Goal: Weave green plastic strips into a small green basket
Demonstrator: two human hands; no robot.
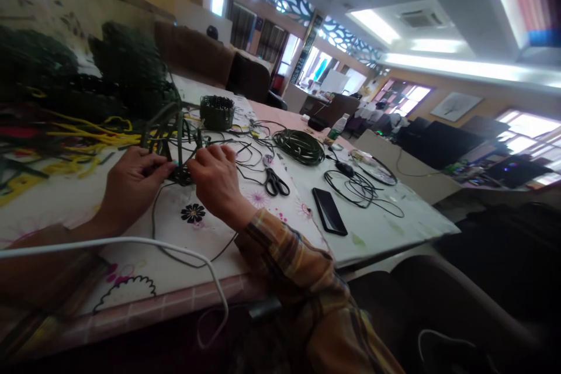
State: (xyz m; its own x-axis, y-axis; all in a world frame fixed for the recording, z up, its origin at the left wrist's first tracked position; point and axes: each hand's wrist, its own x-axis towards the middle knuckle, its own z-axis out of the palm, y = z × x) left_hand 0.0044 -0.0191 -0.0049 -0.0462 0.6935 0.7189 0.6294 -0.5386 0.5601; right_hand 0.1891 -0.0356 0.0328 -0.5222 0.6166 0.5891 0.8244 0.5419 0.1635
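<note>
Dark green woven strips (175,134) fan upward, pinched at their base by left hand (134,178) and right hand (214,178) grip.

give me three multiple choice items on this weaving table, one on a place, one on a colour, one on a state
1. Where are the scissors?
A. right of the right hand
B. inside the small woven basket
C. on the phone

2. What colour is the coiled cord?
A. red
B. dark green
C. white

3. How do the hands stand?
A. both flat on the tablecloth
B. left hand raised
C. both pinching the woven piece

Key: 1 A, they lie on the cloth beside that hand. 2 B, the coil shows dark green. 3 C, both hands' fingers meet on the strands.
</note>
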